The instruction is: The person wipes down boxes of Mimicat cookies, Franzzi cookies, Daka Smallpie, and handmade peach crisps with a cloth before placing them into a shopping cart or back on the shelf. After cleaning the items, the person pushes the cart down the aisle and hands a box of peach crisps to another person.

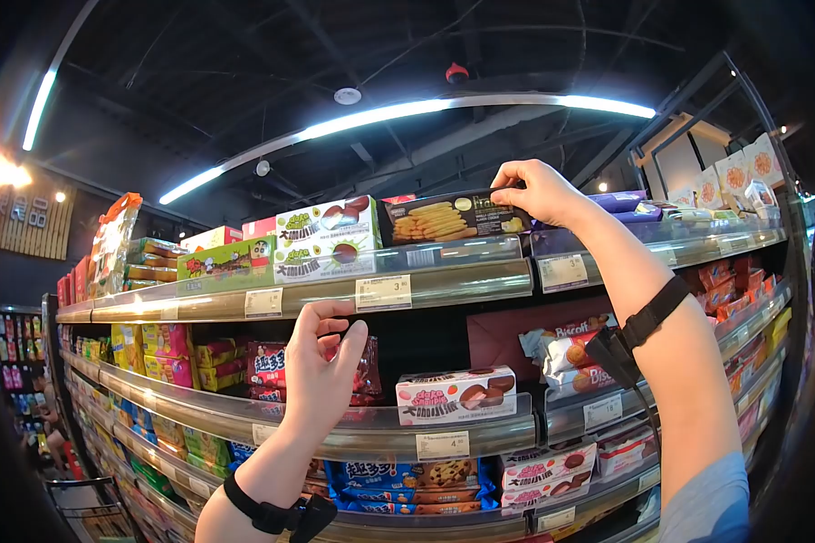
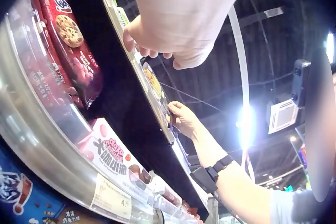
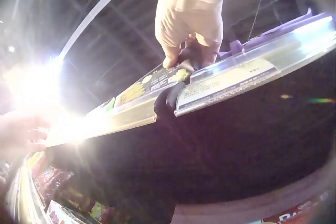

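Observation:
On the top shelf point(image 1: 462, 281), a black box with yellow biscuit sticks point(image 1: 444, 220) stands behind the clear front rail. My right hand point(image 1: 543, 192) pinches its upper right corner; in the right wrist view that hand point(image 3: 189, 24) has thumb and fingers at the end of the box point(image 3: 149, 85). My left hand point(image 1: 321, 362), fingers loosely bent and holding nothing, is raised in front of the shelf, below the price tag point(image 1: 383, 292). The left wrist view shows this hand point(image 2: 178, 24) near the shelf edge, with the right hand point(image 2: 184, 119) at the box farther along.
Green-and-white boxes point(image 1: 326, 237) stand left of the black box, purple packs point(image 1: 620, 204) to its right. One shelf down are a pink-and-white box point(image 1: 457, 396), red cookie bags point(image 1: 267, 362) and Biscoff packs point(image 1: 575, 353). A cart point(image 1: 86, 507) is at the lower left.

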Motion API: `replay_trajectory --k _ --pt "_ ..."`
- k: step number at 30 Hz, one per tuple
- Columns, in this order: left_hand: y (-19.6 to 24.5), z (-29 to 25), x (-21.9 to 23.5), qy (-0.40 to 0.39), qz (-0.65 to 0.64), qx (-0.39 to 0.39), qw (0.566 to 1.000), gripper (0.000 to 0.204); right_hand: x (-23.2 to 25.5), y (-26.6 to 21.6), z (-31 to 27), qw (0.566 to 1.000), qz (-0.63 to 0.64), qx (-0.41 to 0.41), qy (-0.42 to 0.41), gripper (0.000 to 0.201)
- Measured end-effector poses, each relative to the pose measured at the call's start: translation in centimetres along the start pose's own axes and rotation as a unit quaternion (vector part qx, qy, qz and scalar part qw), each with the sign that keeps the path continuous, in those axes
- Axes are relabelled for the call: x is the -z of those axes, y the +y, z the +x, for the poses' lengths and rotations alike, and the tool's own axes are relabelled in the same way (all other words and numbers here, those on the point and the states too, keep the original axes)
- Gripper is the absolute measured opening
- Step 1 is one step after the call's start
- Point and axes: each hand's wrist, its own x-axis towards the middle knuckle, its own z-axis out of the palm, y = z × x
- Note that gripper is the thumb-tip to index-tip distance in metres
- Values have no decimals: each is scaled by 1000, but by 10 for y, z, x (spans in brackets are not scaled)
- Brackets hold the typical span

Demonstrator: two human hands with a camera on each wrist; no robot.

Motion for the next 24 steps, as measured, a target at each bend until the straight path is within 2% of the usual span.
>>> replay_trajectory --k 9,11,13,14,16,19,22,24 --pt "-6 -3 3 5 -14 -12 1000 20 -7 11 7 998 56 -3 -4 15" --pt "-10 -3 3 -21 3 -14 1000 20 -4 9 6 994 89 -44 -41 16" --pt "-11 -3 3 -18 5 -22 1000 20 2 -1 3 996 28 -62 -56 16" --pt "-10 -3 3 -12 3 -3 1000 20 2 -2 2 996 27 -62 -56 16" --pt "-10 -4 3 -6 0 17 1000 21 2 -4 1 997 -60 35 -16 17" --pt "-9 -5 2 -9 -8 15 1000 21 -1 0 6 999 1 -3 -47 20" --pt "-10 -6 2 -8 -9 -1 1000 20 -5 6 8 999 33 -9 -29 20" --pt "-10 -7 2 -11 -10 16 1000 20 -4 7 8 999 30 -11 -36 20"
